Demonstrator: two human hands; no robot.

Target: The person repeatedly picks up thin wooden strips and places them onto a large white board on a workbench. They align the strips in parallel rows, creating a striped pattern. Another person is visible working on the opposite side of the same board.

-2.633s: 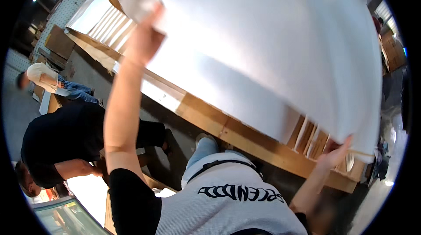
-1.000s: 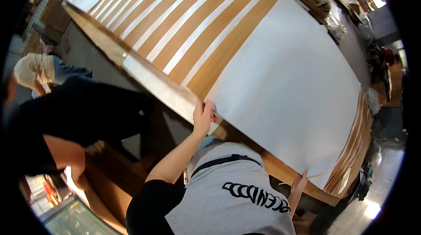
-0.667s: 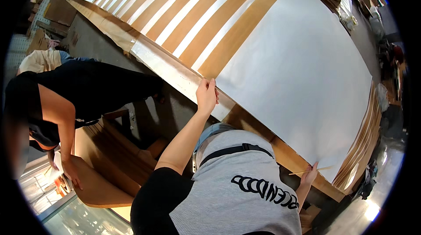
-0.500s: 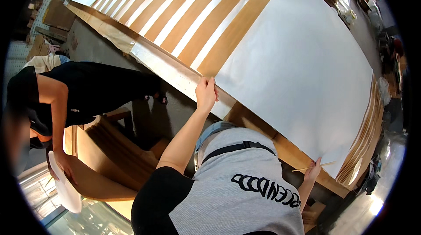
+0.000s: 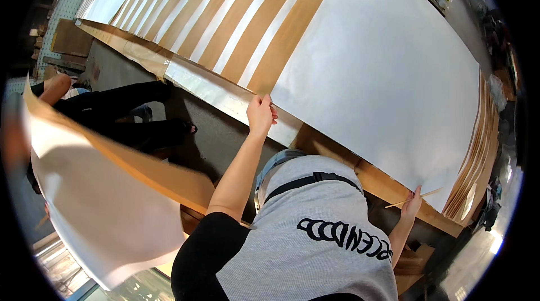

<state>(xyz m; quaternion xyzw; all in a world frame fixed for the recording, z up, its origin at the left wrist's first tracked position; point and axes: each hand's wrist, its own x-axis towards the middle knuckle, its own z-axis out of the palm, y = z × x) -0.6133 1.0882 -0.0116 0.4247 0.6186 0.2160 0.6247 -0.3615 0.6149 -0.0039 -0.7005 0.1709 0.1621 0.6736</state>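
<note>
A large white sheet (image 5: 382, 82) lies across the table in front of me, its left side next to a run of brown bands (image 5: 284, 45) and white strips. My left hand (image 5: 261, 115) is closed at the near edge, fingers pinching the sheet's corner beside the last brown band. Farther right, my right hand (image 5: 413, 202) is at the near edge by the sheet's other corner. It grips a thin wooden stick (image 5: 432, 192), which pokes out on both sides of the fingers. Whether those fingers also pinch the sheet cannot be made out.
At left, a co-worker (image 5: 107, 112) in black holds up a big curved sheet (image 5: 112, 200), white on one face and brown on the other. Stacked brown sheet edges (image 5: 469, 180) fan out at the table's right end. A wooden table edge (image 5: 382, 180) runs before my waist.
The co-worker's sheet has been lifted and swung up toward me, now covering much of the lower left. My hands keep their holds; the view has shifted slightly.
</note>
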